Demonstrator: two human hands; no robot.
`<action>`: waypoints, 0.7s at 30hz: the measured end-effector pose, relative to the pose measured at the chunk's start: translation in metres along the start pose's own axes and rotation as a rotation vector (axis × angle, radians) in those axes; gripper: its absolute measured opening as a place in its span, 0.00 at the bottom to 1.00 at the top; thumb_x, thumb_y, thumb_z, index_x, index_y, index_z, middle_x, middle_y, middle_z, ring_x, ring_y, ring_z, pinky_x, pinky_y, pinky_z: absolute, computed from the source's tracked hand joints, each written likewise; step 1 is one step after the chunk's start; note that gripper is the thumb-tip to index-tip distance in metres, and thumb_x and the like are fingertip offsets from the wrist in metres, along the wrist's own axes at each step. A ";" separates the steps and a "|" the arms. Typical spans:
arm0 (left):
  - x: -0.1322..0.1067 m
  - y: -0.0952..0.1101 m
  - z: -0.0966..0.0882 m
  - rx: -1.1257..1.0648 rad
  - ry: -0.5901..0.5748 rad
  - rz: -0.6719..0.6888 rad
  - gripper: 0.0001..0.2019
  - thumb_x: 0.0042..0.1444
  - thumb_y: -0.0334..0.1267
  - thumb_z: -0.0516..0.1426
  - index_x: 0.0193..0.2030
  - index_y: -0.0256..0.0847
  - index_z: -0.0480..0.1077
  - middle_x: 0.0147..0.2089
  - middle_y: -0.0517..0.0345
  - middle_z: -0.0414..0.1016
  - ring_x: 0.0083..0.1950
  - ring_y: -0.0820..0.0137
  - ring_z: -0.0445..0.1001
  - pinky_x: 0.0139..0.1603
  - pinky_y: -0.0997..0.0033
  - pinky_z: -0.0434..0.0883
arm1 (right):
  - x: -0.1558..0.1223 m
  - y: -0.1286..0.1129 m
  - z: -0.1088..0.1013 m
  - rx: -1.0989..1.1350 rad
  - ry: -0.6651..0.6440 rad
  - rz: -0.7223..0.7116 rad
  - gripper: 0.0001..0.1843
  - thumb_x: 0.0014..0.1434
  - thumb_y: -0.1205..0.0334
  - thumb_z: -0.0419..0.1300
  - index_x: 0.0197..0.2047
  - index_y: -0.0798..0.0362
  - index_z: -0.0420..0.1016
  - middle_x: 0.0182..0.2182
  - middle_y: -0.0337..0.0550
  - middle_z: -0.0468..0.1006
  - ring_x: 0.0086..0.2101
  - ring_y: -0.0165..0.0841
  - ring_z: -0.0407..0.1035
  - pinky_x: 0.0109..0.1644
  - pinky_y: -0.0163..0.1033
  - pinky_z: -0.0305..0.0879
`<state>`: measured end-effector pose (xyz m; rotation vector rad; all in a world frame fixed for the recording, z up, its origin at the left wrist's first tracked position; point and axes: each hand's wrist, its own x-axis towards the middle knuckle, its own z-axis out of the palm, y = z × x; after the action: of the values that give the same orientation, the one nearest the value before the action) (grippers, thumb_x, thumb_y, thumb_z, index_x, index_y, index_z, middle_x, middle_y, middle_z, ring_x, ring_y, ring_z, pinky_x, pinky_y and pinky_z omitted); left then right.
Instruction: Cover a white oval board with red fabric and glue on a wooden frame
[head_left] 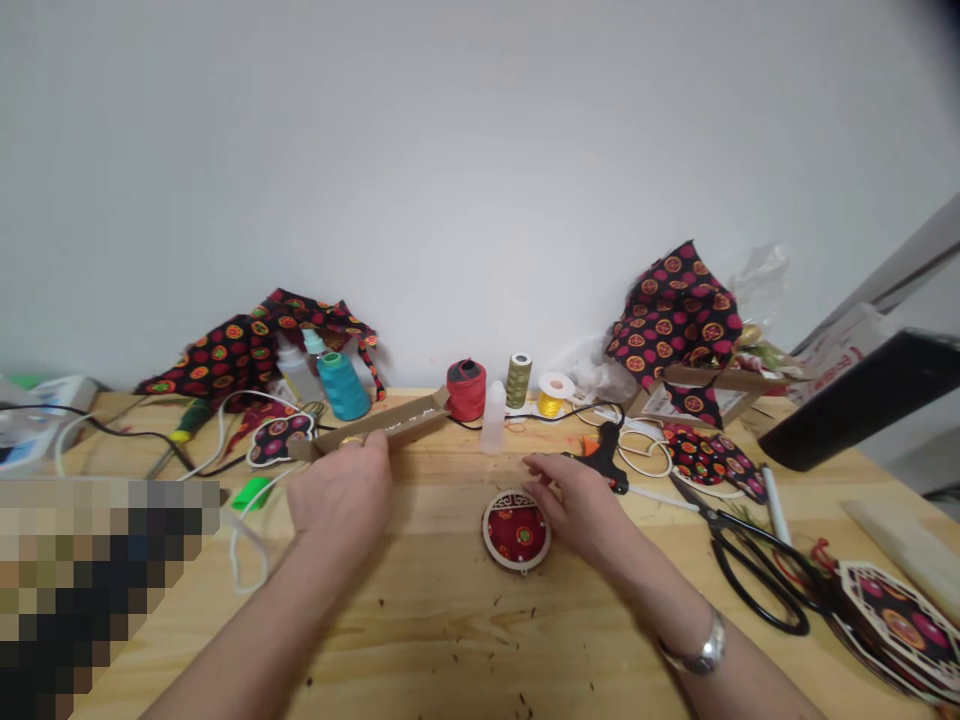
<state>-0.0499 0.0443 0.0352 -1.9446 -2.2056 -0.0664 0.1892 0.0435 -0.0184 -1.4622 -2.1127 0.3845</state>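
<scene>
My left hand [343, 490] rests on the wooden table [450, 620] with its fingers curled over the near end of a long, narrow cardboard box [390, 424]. Just right of centre lies a round red fabric ornament with a pale carved frame [515, 530]. Beside the ornament's right edge is my right hand [581, 505]; its fingers are loosely bent and point left toward the ornament's top rim, with nothing visible in them. A silver watch is on that wrist.
Thread spools [466, 390] and a small white bottle [493, 418] stand along the back. A black glue gun [606, 455], scissors [750, 560], patterned fabric [675, 310] and finished ornaments [892, 620] lie right. Cables and a teal spool [343, 385] sit left.
</scene>
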 end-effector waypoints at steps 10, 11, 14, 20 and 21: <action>-0.009 0.006 0.015 0.046 0.151 0.043 0.23 0.61 0.34 0.40 0.62 0.36 0.59 0.57 0.44 0.71 0.32 0.53 0.78 0.27 0.59 0.68 | 0.002 0.004 -0.007 -0.004 0.040 0.006 0.14 0.59 0.65 0.53 0.47 0.55 0.74 0.43 0.50 0.79 0.42 0.37 0.73 0.48 0.41 0.67; -0.010 0.007 0.016 0.049 0.151 0.044 0.23 0.61 0.34 0.41 0.62 0.37 0.59 0.57 0.45 0.72 0.31 0.54 0.78 0.26 0.60 0.68 | 0.003 0.004 -0.010 -0.007 0.047 0.009 0.14 0.60 0.65 0.52 0.47 0.55 0.73 0.44 0.49 0.78 0.43 0.37 0.72 0.48 0.41 0.66; -0.012 0.008 0.017 0.041 0.157 0.041 0.23 0.60 0.33 0.42 0.62 0.38 0.60 0.56 0.46 0.72 0.31 0.56 0.78 0.26 0.61 0.67 | 0.003 0.001 -0.022 -0.035 0.069 0.033 0.13 0.61 0.65 0.50 0.45 0.53 0.73 0.44 0.47 0.78 0.43 0.36 0.72 0.47 0.39 0.65; -0.026 0.011 0.013 -0.032 0.249 0.156 0.22 0.60 0.33 0.44 0.60 0.40 0.63 0.55 0.47 0.74 0.36 0.59 0.77 0.28 0.65 0.65 | 0.001 -0.010 -0.045 -0.159 0.063 0.123 0.12 0.61 0.65 0.50 0.29 0.52 0.71 0.25 0.42 0.77 0.26 0.33 0.69 0.29 0.35 0.59; -0.030 0.013 0.011 -0.051 0.252 0.189 0.21 0.60 0.34 0.44 0.58 0.41 0.65 0.50 0.47 0.77 0.36 0.59 0.77 0.27 0.65 0.64 | 0.001 -0.011 -0.047 -0.180 0.063 0.137 0.12 0.61 0.64 0.50 0.28 0.52 0.70 0.24 0.41 0.76 0.24 0.33 0.68 0.28 0.34 0.56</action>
<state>-0.0350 0.0185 0.0179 -2.0355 -1.8719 -0.3222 0.2072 0.0368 0.0254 -1.7051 -2.0479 0.1992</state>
